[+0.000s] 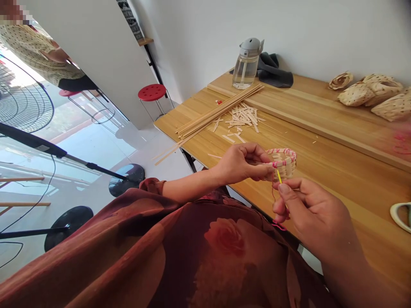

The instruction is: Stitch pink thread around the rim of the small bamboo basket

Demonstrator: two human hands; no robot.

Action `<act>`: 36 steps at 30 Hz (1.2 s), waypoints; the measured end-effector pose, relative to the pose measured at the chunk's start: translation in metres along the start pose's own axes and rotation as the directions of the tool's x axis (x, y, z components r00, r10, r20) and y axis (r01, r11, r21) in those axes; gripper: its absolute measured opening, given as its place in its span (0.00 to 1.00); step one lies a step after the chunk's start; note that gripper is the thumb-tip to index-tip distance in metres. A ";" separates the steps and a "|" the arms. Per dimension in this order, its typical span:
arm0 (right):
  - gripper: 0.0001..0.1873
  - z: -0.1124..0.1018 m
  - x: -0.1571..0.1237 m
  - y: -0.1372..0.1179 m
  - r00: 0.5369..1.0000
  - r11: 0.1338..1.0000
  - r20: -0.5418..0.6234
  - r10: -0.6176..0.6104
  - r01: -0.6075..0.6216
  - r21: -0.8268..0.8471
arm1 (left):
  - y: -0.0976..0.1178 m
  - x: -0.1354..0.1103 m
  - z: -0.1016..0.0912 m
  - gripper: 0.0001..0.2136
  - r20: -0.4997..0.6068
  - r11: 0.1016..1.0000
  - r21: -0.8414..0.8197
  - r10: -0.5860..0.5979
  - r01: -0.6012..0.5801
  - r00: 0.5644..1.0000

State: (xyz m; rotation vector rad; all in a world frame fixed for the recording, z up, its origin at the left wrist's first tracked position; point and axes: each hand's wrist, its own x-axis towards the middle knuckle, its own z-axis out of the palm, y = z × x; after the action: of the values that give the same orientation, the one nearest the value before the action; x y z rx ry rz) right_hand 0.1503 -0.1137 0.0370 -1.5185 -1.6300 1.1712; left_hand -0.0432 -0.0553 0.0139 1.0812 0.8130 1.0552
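While my left hand [240, 164] pinches the little woven basket [284, 164], fingers and thumb closed on its near wall, my right hand [308, 209] works just below it, thumb and forefinger narrowed on a thin yellow strip [279, 176]. It may be a plastic needle; from up here, with my fingers in the way, I cannot be sure. The basket sits in the air above the table, its rim wrapped in pink binding [281, 151], and a bit of pink thread [278, 226] dangles under my right hand.

If I pull the yellow strip too hard, it could bend or snap, or the binding could drag the rim out of shape. If my left hand slackens, the basket could turn in my fingers, and that loose thread could catch on them and tangle.

Farther out on the wooden table [353, 192] lie a bundle of long strips [218, 109] and a heap of short cut pieces [242, 117]. A few long strips overhang the edge, so a careless elbow could sweep them to the floor. Beyond stand a glass bottle [246, 64] and a dark cloth [272, 72], with woven pieces [369, 92] to the right, all well clear of my hands.
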 end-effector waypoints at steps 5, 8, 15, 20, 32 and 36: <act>0.22 -0.002 0.009 0.005 0.998 0.999 0.053 -0.035 0.034 0.015 | 0.000 -0.005 0.001 0.26 0.028 1.000 0.010 -0.008 0.008 1.000; 0.21 -0.003 0.010 0.009 0.997 0.999 0.067 -0.044 0.042 0.022 | 0.000 -0.006 0.001 0.27 0.028 1.000 0.011 -0.014 0.014 1.000; 0.20 0.001 0.007 0.008 0.996 0.983 0.084 0.037 -0.051 0.174 | -0.012 -0.008 0.005 0.20 -0.046 0.955 0.237 0.192 -0.176 0.980; 0.18 0.006 0.004 0.010 0.994 0.942 0.092 0.055 -0.082 0.326 | -0.018 -0.016 0.008 0.11 0.036 0.733 0.553 0.454 -0.396 0.890; 0.18 0.017 0.005 0.021 0.998 0.858 0.050 0.044 -0.063 0.509 | -0.020 -0.024 0.001 0.12 0.330 0.285 0.771 0.586 -0.570 0.740; 0.24 0.009 0.002 0.025 0.994 0.924 0.108 0.029 -0.068 0.376 | -0.018 -0.024 -0.003 0.09 0.330 0.201 0.787 0.661 -0.583 0.673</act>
State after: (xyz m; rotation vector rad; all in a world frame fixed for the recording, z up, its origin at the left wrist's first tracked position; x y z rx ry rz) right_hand 0.1526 -0.1144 0.0099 -1.2724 -1.3328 1.5116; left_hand -0.0485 -0.0788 -0.0034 2.4442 1.0187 1.4042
